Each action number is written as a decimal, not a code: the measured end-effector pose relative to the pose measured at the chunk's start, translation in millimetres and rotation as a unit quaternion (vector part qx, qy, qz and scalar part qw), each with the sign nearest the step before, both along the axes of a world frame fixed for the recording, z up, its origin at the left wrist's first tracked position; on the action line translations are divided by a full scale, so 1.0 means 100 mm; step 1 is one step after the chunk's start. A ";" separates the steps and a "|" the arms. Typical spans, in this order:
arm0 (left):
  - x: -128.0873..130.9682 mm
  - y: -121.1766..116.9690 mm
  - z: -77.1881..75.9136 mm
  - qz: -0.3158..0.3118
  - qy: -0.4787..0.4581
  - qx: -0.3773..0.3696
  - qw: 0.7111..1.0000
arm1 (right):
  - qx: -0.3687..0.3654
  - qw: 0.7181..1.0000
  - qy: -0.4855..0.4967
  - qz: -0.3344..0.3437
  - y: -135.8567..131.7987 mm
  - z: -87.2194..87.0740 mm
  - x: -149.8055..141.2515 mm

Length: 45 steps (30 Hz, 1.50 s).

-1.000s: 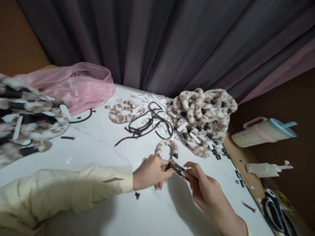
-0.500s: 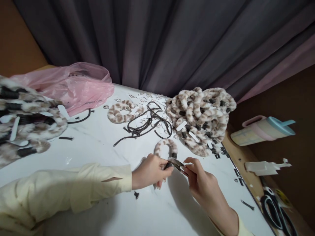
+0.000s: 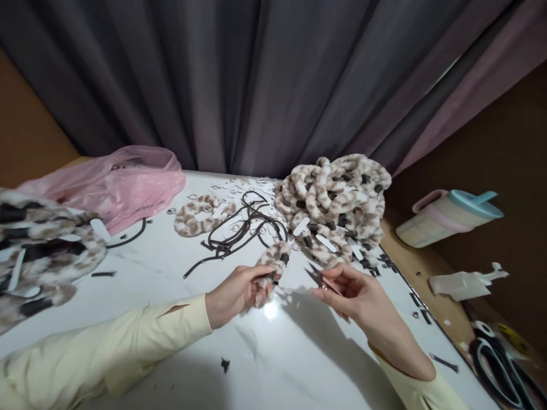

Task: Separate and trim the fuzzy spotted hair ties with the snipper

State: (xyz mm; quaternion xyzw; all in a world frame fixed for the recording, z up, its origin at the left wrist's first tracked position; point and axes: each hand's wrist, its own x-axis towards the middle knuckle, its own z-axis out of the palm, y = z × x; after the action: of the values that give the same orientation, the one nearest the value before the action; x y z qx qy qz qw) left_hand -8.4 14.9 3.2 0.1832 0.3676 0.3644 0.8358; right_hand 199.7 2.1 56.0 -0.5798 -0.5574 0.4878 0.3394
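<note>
Plush ring (image 3: 277, 254) is pinched in the closed fingers of the left hand (image 3: 234, 291), over the middle of the white table (image 3: 294, 370), short of its far edge. Small snips (image 3: 318, 277) are clasped by the right hand (image 3: 362, 296), apart from the ring. Were the blades brought in carelessly, plush could be nicked or a fingertip cut, fingers being set so near the dark band (image 3: 270, 277).

left sleeve (image 3: 128, 344): pale yellow, slit (image 3: 173, 310) | right sleeve (image 3: 412, 387): pale yellow
</note>
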 end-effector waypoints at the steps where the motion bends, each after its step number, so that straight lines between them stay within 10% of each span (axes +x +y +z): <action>1: 0.00 0.03 0.01 0.003 -0.011 -0.021 1.000 | -0.026 1.000 0.010 0.014 -0.01 -0.03 0.00; 8: 0.00 0.15 0.24 0.021 -0.025 -0.099 0.995 | -0.151 0.975 0.080 0.145 -0.01 -0.08 0.00; 16: 0.03 0.09 0.29 -0.013 -0.046 -0.049 0.998 | 0.035 0.994 -0.036 0.093 -0.06 -0.18 -0.10; 23: 0.02 -0.01 0.33 -0.007 0.027 0.048 0.998 | -0.081 0.988 0.074 0.106 -0.09 -0.12 -0.15; 45: -0.05 -0.05 0.41 -0.001 0.087 0.147 0.985 | -0.043 0.993 0.050 0.095 -0.14 -0.17 -0.19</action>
State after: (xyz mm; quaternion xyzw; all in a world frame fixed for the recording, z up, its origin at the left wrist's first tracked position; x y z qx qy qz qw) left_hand -13.1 10.3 44.6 0.3358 0.3812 0.3966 0.7646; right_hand 181.2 -11.6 39.0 -0.5134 -0.5709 0.5696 0.2934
